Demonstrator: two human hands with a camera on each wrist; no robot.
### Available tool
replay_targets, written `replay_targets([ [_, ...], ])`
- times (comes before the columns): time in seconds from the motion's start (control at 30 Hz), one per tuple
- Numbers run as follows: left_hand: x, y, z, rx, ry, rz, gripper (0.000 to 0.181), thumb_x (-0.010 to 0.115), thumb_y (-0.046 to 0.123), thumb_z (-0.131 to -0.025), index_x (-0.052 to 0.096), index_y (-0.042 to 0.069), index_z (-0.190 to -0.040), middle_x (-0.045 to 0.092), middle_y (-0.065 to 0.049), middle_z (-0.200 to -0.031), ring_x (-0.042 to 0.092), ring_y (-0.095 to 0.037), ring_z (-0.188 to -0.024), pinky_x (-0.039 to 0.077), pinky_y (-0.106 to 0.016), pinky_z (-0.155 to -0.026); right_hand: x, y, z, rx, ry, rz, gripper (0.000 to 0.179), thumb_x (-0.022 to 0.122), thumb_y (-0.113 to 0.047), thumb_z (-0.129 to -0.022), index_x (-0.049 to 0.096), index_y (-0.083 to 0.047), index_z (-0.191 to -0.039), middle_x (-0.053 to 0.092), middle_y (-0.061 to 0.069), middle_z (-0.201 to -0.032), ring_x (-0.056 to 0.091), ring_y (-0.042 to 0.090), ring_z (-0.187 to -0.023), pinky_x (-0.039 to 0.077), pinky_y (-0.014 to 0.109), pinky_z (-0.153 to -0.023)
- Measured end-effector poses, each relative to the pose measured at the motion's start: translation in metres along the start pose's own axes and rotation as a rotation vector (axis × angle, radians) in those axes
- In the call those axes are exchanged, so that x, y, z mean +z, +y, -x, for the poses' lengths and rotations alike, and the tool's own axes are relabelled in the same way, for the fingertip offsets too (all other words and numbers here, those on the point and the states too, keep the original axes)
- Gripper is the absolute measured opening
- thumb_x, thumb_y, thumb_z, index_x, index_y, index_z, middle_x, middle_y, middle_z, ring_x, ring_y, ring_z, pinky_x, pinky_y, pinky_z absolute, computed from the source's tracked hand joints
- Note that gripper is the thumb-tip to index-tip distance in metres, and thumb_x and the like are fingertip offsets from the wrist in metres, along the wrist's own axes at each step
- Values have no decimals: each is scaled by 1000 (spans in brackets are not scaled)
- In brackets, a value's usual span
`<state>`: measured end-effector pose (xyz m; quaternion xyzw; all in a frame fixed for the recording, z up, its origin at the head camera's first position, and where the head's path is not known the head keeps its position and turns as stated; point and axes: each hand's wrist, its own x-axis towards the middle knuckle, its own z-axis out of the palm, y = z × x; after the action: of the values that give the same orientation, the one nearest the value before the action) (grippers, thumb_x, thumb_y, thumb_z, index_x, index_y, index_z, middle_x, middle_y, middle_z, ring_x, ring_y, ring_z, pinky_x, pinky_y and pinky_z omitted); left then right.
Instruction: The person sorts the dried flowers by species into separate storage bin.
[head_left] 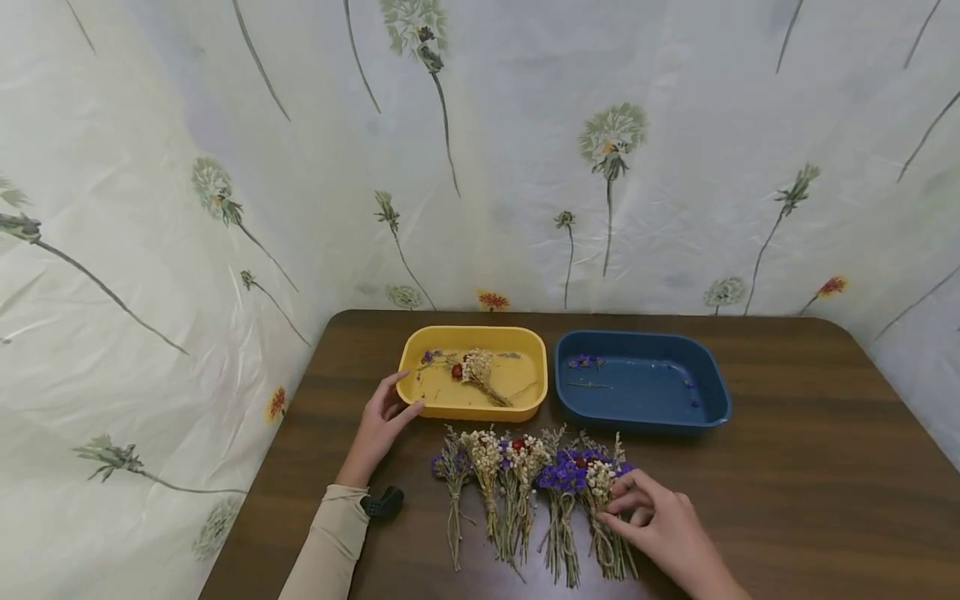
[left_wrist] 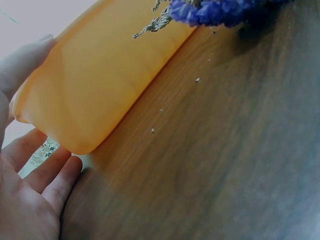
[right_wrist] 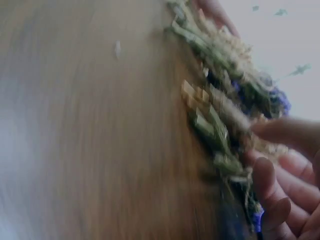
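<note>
My left hand [head_left: 384, 423] holds the near-left corner of a yellow tray [head_left: 472, 414], thumb at the rim and fingers around the side. Inside that tray lies a small dried flower bunch [head_left: 477, 367] with cream and red blooms. My right hand [head_left: 660, 521] pinches the rightmost dried flower bunch [head_left: 600, 479], a twine-tied one with purple and cream blooms; the right wrist view is blurred there. Left of it lie several more tied bunches, among them a purple bunch [head_left: 562, 479], a cream bunch [head_left: 483, 454] and a thin bunch [head_left: 453, 467] at the far left.
A blue tray [head_left: 641, 421] stands right of the yellow one, with loose purple petals [head_left: 585, 362] and a stem inside. Both are on a brown wooden table [head_left: 810, 467]. White crumbs [left_wrist: 197, 80] dot the wood near the yellow tray. A flower-printed sheet [head_left: 510, 167] hangs behind.
</note>
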<state>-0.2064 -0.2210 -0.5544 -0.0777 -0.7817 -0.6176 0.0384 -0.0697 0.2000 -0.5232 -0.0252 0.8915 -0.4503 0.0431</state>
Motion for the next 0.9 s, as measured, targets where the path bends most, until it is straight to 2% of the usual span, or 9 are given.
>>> replay_targets([
  [0.1,0,0,1,0,-4,-1,65,74,17,-97,44,8,-154,47,-18,-156,51,-38,-141,44,-58,-114,1,2,-1,81,-24,-96,30,87,-14,-83,63,-11,-102,80,-1,-86,67,9,-62,56,23,-60],
  [0.17,0,0,1,-2,-5,3,65,74,17,-97,44,9,-154,48,-18,-156,52,-38,-140,44,-57,-114,1,4,-1,106,-43,-147,31,85,-12,-84,63,-7,-105,80,1,-88,69,11,-65,56,24,-61],
  [0.4,-1,-1,1,0,-2,7,65,74,19,-97,44,11,-154,50,-17,-154,53,-37,-139,44,-57,-114,0,6,-2,115,-93,-211,30,80,-15,-90,64,-4,-112,79,4,-91,70,12,-72,57,25,-65],
  [0.5,-1,-1,0,1,-1,11,64,74,18,-97,45,11,-154,50,-17,-154,53,-37,-139,45,-57,-113,2,4,-1,110,-82,-189,35,84,-23,-88,63,-6,-110,79,2,-88,70,12,-70,57,25,-64],
  [0.63,-1,0,0,-1,5,14,62,74,17,-97,46,11,-153,50,-18,-154,53,-38,-139,44,-60,-113,8,1,0,102,-40,-102,40,88,-30,-82,60,-10,-103,77,-4,-82,66,9,-63,53,23,-60],
  [0.8,0,0,-1,-6,7,12,63,74,18,-97,46,10,-153,49,-17,-155,52,-37,-140,44,-60,-113,11,-3,0,70,3,-13,38,90,-24,-81,59,-13,-100,77,-6,-80,63,5,-60,51,22,-58],
  [0.9,0,0,0,-8,4,8,63,74,18,-98,45,10,-153,49,-18,-155,52,-37,-140,44,-59,-113,11,-1,0,69,5,-38,37,89,-20,-81,59,-13,-102,77,-5,-81,64,5,-61,52,22,-59],
])
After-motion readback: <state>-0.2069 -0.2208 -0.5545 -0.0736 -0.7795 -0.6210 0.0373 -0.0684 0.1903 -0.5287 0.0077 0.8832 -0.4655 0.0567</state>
